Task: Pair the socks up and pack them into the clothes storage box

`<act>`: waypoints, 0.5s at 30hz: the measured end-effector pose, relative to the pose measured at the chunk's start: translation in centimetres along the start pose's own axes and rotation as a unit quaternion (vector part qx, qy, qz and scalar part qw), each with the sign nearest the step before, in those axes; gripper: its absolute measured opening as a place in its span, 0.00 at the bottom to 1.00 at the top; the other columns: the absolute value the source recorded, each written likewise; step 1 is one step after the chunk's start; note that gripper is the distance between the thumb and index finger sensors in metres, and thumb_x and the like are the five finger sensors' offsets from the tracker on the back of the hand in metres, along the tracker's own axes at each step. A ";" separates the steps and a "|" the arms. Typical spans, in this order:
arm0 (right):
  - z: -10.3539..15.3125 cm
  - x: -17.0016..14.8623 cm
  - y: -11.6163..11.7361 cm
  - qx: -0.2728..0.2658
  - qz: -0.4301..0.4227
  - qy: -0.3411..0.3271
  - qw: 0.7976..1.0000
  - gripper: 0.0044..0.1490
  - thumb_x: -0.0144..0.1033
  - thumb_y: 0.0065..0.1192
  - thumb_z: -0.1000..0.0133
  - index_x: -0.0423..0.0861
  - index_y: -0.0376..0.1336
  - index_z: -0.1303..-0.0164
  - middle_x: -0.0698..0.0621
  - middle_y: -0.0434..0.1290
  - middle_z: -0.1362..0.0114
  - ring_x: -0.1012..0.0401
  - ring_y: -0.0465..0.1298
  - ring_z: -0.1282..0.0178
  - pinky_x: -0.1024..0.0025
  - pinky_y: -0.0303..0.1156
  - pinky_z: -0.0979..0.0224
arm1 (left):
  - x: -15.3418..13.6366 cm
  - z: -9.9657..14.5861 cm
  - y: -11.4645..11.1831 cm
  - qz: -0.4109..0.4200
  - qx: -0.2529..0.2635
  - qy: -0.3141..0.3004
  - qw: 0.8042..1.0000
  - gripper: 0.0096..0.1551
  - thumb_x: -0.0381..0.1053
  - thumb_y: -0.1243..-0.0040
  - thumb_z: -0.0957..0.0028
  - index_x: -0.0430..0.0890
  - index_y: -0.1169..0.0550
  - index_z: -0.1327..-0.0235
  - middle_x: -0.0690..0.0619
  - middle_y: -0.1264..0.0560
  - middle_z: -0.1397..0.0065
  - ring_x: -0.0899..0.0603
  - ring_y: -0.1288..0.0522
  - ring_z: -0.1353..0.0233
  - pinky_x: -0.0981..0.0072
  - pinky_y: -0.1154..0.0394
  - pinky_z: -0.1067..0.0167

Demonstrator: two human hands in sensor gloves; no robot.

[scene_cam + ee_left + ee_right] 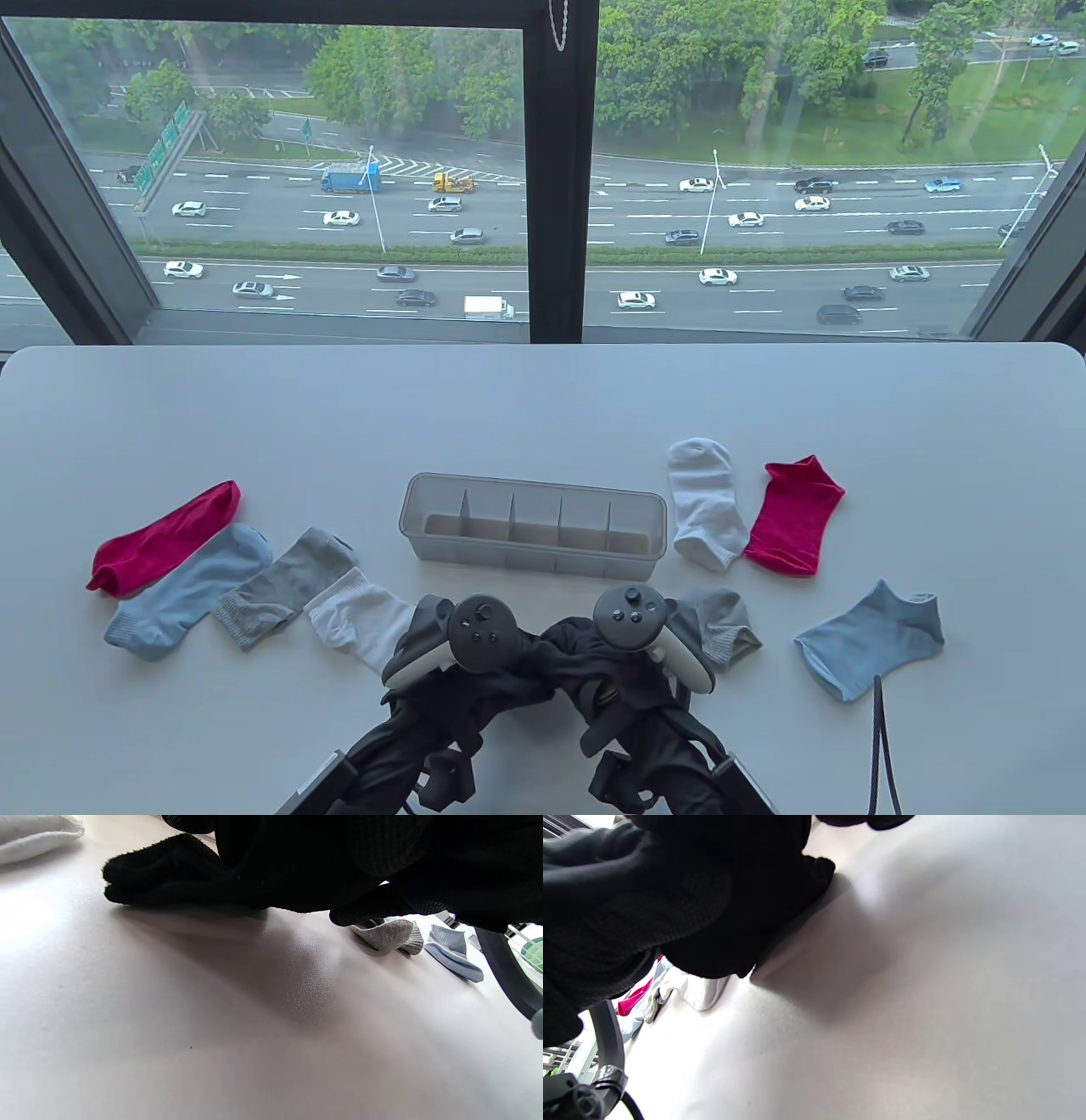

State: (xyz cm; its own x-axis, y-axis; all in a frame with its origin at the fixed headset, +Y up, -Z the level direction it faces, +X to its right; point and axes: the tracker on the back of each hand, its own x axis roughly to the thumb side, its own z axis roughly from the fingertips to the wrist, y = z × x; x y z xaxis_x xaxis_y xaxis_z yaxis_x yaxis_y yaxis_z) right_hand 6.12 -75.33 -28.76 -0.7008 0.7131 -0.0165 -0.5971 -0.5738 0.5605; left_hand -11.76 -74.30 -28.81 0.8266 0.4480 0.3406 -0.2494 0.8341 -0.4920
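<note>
A clear storage box [534, 486] with dividers stands mid-table, its compartments bare. Left of it lie a red sock [165, 535], a light blue sock [191, 590], a grey sock [280, 586] and a white sock [361, 620]. To the right are a white sock [706, 501], a red sock [796, 514], a grey sock [721, 628] and a light blue sock [874, 637]. My left hand [424, 654] and right hand [670, 645] sit close together in front of the box, both holding black sock fabric [543, 662] low on the table; its fuzzy edge [169, 874] touches the surface. The trackers hide my fingers.
A dark cable [878, 747] trails off the front right edge of the white table [543, 407], beside the light blue sock. A window runs along the far edge. In the left wrist view the grey sock [388, 935] lies just past my fingers.
</note>
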 end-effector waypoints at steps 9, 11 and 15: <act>0.0 0.0 0.3 0.011 0.012 -0.013 1.000 0.44 0.65 0.37 0.45 0.56 0.42 0.20 0.44 0.44 0.15 0.43 0.42 0.16 0.43 0.46 0.16 | 0.2 0.0 0.3 0.001 0.011 -0.008 1.000 0.27 0.56 0.52 0.42 0.35 0.26 0.46 0.34 0.33 0.21 0.24 0.42 0.19 0.25 0.44 0.26; 0.0 0.1 0.2 0.007 0.005 -0.014 1.000 0.37 0.63 0.39 0.44 0.60 0.48 0.24 0.47 0.49 0.15 0.45 0.44 0.15 0.44 0.47 0.15 | 0.0 0.1 0.2 0.000 -0.001 -0.001 1.000 0.28 0.57 0.53 0.41 0.34 0.27 0.46 0.33 0.35 0.20 0.23 0.44 0.19 0.25 0.46 0.26; 0.1 0.0 -0.2 -0.029 0.037 -0.008 0.999 0.31 0.62 0.37 0.43 0.56 0.60 0.37 0.52 0.57 0.20 0.49 0.49 0.15 0.46 0.50 0.15 | 0.4 -0.2 0.1 -0.012 -0.008 -0.002 1.000 0.29 0.60 0.46 0.45 0.36 0.29 0.47 0.33 0.38 0.19 0.23 0.45 0.18 0.25 0.46 0.25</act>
State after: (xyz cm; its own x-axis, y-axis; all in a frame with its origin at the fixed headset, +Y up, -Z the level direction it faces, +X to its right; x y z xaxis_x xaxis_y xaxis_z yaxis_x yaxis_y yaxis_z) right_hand 6.24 -75.19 -28.78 -0.7375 0.6743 0.0367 -0.5659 -0.6468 0.5114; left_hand -11.40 -74.10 -28.92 0.8300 0.4294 0.3560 -0.2217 0.8396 -0.4958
